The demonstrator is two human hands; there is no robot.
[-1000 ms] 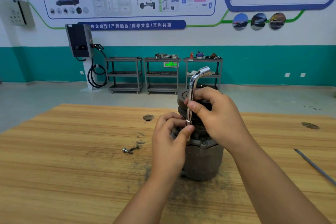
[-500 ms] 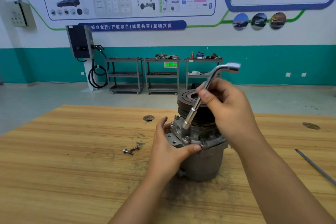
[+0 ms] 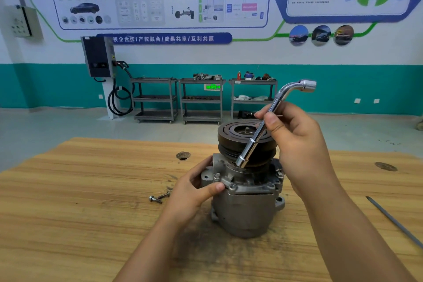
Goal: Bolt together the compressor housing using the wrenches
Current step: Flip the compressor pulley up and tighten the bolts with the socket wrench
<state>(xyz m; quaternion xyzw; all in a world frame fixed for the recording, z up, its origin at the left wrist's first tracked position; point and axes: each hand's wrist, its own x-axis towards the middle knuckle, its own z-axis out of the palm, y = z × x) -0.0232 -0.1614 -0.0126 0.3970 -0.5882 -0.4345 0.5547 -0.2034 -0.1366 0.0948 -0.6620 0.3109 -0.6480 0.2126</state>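
Grey cast-metal compressor housing [image 3: 245,210], upright near the middle of the wooden table [image 3: 80,213], dark grooved pulley [image 3: 231,135] on top. Gripped at the upper left flange by the left hand [image 3: 193,192]: fingers curled round the far side, thumb pressed along the front rim, just beside a flange bolt [image 3: 232,187].

Chrome L-shaped socket wrench [image 3: 254,139], pinched by its shaft in the right hand [image 3: 297,144], thumb in front, fingers curled behind. Tilted: bent head up and to the right, above the hand; lower socket end down across the pulley's face, at the top of the housing just under the pulley's front edge. Seated on a bolt head or not: cannot tell.

Housing below and to the left of the right-hand grip, and directly within the left-hand grip.

Two loose bolts [image 3: 158,198] flat on the table just left of the left hand, close together. Thin metal rod [image 3: 393,220] lying on the table, well apart to the right. Grey carts [image 3: 201,101] in a row along the teal wall at the back.
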